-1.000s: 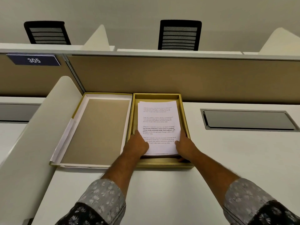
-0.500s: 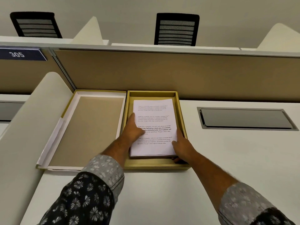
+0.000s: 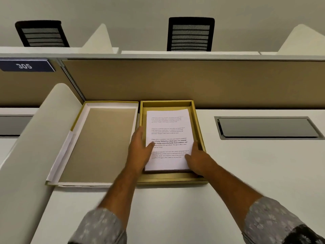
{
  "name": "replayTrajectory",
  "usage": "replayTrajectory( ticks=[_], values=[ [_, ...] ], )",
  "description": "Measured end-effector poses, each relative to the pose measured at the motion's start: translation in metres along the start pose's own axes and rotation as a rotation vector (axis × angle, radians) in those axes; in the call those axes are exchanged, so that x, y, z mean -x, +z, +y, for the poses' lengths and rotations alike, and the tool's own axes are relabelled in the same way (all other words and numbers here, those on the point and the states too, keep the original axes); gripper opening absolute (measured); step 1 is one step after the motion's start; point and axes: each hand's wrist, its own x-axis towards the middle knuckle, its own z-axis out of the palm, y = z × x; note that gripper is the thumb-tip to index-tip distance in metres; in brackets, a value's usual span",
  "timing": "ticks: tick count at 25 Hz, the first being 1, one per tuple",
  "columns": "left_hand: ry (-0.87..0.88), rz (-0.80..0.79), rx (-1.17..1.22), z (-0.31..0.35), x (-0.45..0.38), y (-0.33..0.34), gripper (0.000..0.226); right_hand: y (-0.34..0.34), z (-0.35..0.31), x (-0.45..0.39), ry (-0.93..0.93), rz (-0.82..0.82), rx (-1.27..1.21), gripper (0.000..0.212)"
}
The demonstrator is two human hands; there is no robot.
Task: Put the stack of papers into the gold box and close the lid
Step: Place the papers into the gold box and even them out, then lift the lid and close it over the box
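The gold box [image 3: 199, 131] sits open on the white desk against the tan partition. A stack of printed white papers [image 3: 168, 127] lies flat inside it, a little askew. My left hand [image 3: 140, 148] rests on the stack's left edge, thumb on the top sheet, fingers spread along the side. My right hand [image 3: 197, 158] presses on the stack's lower right corner, inside the box. The lid [image 3: 103, 143] lies upside down to the left of the box, touching it, its tan inside facing up.
A curved white divider [image 3: 31, 148] rises on the left, right beside the lid. A dark cable hatch [image 3: 267, 128] is set into the desk to the right. The tan partition [image 3: 193, 81] stands directly behind the box. Two black chairs show beyond it.
The stack has settled flat in the box. My left hand slid up the left edge of the papers; my right hand stayed at the lower right corner.
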Motion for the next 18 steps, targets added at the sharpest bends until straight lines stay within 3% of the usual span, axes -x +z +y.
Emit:
replayTrajectory(
  ticks=[4,7,10,12,14,18],
  values=[
    [-0.009,0.422,0.066,-0.050,0.079,-0.050,0.043,-0.009,0.002,0.016,-0.005,0.225,0.349,0.084],
    [-0.324,0.720,0.202,-0.091,0.119,-0.081,0.025,-0.012,-0.008,0.042,-0.181,0.326,0.354,0.062],
    [-0.598,0.689,0.241,-0.106,0.126,-0.101,0.053,0.008,-0.029,0.076,-0.300,0.269,0.361,0.062],
    [-0.594,0.597,0.139,-0.103,0.122,-0.110,0.068,0.026,-0.043,0.097,-0.329,0.261,0.294,0.063],
    [-0.541,0.603,0.096,-0.096,0.121,-0.112,0.063,0.039,-0.053,0.115,-0.344,0.232,0.211,0.063],
    [-0.239,0.804,0.551,-0.068,0.133,-0.099,0.072,0.040,-0.066,0.145,-0.372,0.131,-0.060,0.055]
  ],
)
